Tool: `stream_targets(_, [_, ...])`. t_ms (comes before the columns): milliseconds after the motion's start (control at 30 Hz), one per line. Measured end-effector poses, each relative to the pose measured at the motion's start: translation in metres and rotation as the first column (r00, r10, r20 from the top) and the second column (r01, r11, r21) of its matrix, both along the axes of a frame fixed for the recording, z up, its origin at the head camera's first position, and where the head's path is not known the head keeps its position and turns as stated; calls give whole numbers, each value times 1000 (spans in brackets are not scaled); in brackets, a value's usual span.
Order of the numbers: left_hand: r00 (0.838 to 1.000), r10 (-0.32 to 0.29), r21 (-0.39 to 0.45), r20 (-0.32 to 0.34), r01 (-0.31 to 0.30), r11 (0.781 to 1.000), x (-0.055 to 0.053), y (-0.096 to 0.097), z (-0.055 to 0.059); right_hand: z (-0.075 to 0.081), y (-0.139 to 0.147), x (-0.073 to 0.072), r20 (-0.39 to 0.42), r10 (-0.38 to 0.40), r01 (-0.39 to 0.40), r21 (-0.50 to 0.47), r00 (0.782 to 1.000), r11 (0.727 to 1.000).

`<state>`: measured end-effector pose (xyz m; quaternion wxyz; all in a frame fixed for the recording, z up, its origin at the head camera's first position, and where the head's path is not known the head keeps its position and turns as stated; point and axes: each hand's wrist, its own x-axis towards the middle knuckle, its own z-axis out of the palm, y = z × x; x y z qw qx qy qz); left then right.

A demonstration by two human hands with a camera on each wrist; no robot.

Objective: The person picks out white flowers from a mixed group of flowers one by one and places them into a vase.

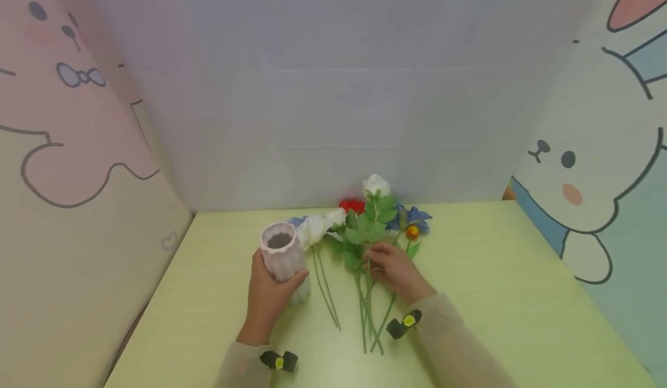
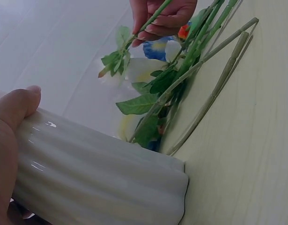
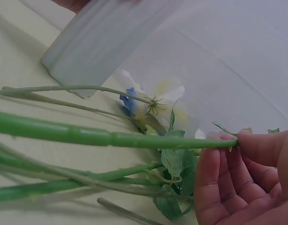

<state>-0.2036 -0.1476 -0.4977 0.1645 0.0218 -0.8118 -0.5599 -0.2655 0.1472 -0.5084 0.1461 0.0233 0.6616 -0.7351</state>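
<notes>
green stem (image 3: 106, 138) in right fingers (image 3: 208, 187)

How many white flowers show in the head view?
3 visible white flowers: the top one, on the stem the right hand pinches; one beside the vase; one between those two. Others may be hidden under leaves.

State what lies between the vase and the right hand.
From the vase to the right hand, the head view shows two thin flower stems, then green leaves.
</notes>
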Motion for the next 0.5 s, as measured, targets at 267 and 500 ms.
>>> stream_targets(267, [1000, -2, 0, -4, 2, 1000, 0, 1, 0, 1, 8, 5, -94, 102, -89, 128, 990, 988])
stream_targets(500, [1000, -13, -8, -18, 13, 1000, 1, 0, 1, 12, 11, 10, -140, 89, -73, 118, 986, 990])
